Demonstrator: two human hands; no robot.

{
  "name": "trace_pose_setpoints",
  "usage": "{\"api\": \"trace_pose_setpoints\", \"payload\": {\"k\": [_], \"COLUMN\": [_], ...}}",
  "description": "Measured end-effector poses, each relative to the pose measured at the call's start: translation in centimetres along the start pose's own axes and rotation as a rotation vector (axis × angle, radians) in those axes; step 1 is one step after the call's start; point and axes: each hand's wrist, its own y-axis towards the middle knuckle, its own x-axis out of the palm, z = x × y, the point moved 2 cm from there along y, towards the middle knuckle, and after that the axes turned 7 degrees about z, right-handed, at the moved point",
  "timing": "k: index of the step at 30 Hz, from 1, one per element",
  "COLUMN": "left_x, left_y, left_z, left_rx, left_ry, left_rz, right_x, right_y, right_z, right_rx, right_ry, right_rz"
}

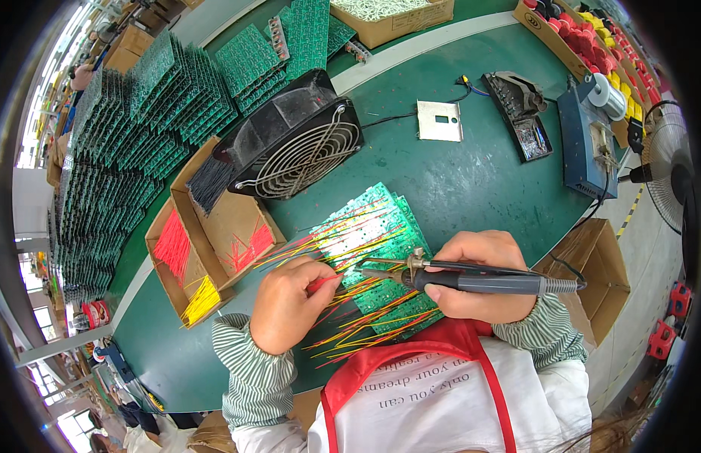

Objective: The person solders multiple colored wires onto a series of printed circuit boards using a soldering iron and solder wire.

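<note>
My right hand [483, 275] grips a soldering iron [486, 281] with a grey-black handle and a metal fitting near its front. The iron's tip points left over a green circuit board [377, 208]. My left hand [290, 300] pinches a red wire [324, 283] close to that tip; whether the two touch, I cannot tell. Red, yellow and black wires [365, 332] lie across the board and stick out past its left edge. Under the upper board, the edge of another board shows. Part of the board is washed out by glare.
A black fan [298, 143] stands beyond the boards. Left of it, a cardboard box [207, 241] holds red, yellow and black wires. Boards are stacked [101, 189] at far left. At right are a blue soldering station [585, 143], solder spool [607, 97], black tray [520, 113] and open carton [592, 283].
</note>
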Motion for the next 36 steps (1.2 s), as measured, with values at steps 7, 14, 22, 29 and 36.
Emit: {"api": "trace_pose_setpoints", "payload": {"k": [7,14,22,29,36], "left_x": [-1.0,1.1,1.3,1.2,0.0], "left_y": [-0.2,1.1,1.6,1.7,1.4], "left_z": [1.5,1.9,1.9,2.2,3.0], "left_rx": [0.05,0.103,0.092,0.095,0.175], "left_ry": [0.131,0.074,0.086,0.113,0.152], "left_rz": [0.196,0.084,0.028,0.011,0.131], "right_x": [-1.2,-1.3,-1.1,-1.4,-2.1], "right_y": [-0.8,-0.9,-0.5,-0.6,-1.1], "right_z": [0.1,0.5,0.8,0.8,0.6], "right_rx": [-0.006,0.065,0.059,0.023,0.006], "right_ry": [-0.05,-0.021,-0.01,-0.033,-0.049], "right_rz": [0.041,0.067,0.051,0.057,0.108]}}
